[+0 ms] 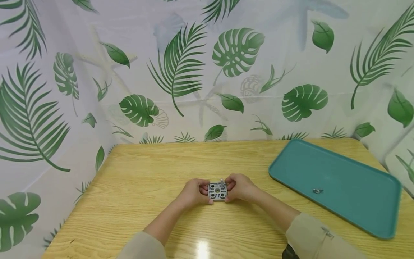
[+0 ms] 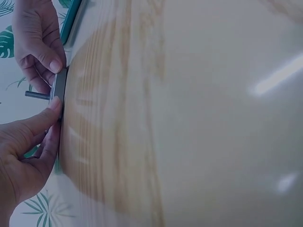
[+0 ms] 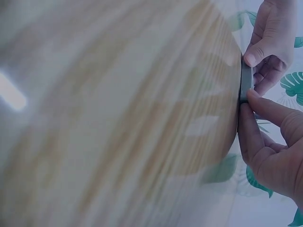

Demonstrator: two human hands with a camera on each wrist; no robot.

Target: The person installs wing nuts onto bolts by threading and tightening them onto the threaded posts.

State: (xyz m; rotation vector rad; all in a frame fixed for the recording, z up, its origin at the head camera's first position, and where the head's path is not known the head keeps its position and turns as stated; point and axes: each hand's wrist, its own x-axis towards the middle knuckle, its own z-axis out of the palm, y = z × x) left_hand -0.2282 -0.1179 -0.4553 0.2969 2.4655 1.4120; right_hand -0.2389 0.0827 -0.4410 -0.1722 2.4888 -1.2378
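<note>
A small square grey metal plate (image 1: 217, 196) with several round holes lies near the middle of the table. From its far right corner a thin metal bolt (image 1: 222, 182) stands upright; the left wrist view shows the bolt (image 2: 37, 95) sticking out of the plate's upper face. My left hand (image 1: 194, 191) grips the plate's left side between thumb and fingers. On the opposite side, my right hand (image 1: 240, 187) pinches the plate's right edge. Seen edge-on in the right wrist view, the plate (image 3: 246, 82) sits at table level between both hands.
A teal tray (image 1: 330, 172) rests at the right of the wooden table (image 1: 155, 162). On it lies a small metal piece (image 1: 317, 191), too small to make out clearly. Behind the table hangs a leaf-patterned cloth (image 1: 207, 82).
</note>
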